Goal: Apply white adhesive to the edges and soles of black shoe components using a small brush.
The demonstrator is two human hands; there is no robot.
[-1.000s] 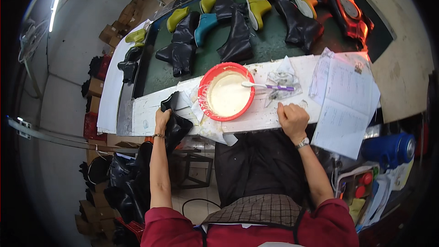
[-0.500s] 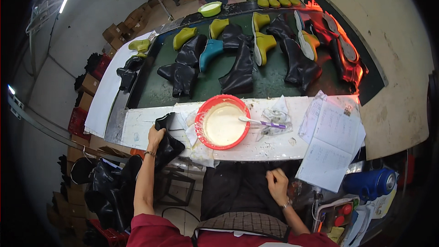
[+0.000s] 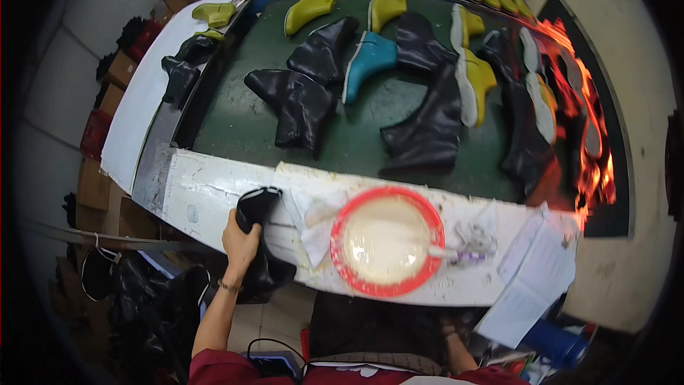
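left hand (image 3: pixel 241 244) clamped on a black boot (image 3: pixel 267 265); right hand hidden, grip untellable; writing on paper sheets (image 3: pixel 524 303) blurred.

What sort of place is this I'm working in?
Probably a footwear workshop. Yellow ankle boots and taller black boots lie across a green surface, a red basin of cream-coloured liquid stands on the white bench, and your left hand grips a black boot.
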